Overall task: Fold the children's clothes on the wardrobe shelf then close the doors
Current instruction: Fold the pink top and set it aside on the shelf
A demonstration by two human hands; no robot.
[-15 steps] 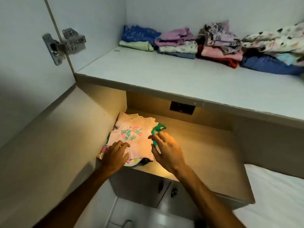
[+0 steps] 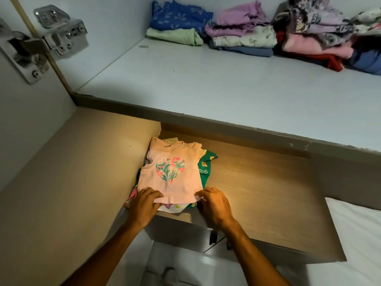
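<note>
A small pink shirt (image 2: 175, 172) with a flower heart print lies on top of a pile of children's clothes on the lit wooden ledge (image 2: 268, 193). A green garment (image 2: 207, 168) sticks out under it on the right. My left hand (image 2: 144, 203) pinches the shirt's bottom left corner. My right hand (image 2: 214, 203) pinches its bottom right corner. Both hands sit at the pile's near edge. Above, the white wardrobe shelf (image 2: 206, 83) carries several folded stacks along its back wall: a blue and green stack (image 2: 177, 27), a purple stack (image 2: 241, 32), a pink and red stack (image 2: 315, 44).
An open wardrobe door (image 2: 18, 124) with a metal hinge (image 2: 41, 42) stands at the left. Below the ledge are cupboard doors with dark handles (image 2: 213, 238). A white mattress (image 2: 358, 240) lies at the lower right. The shelf's front half is bare.
Both hands have drawn back to the shirt's bottom hem and taken its corners. The right hand has left the green garment. The camera has moved closer.
</note>
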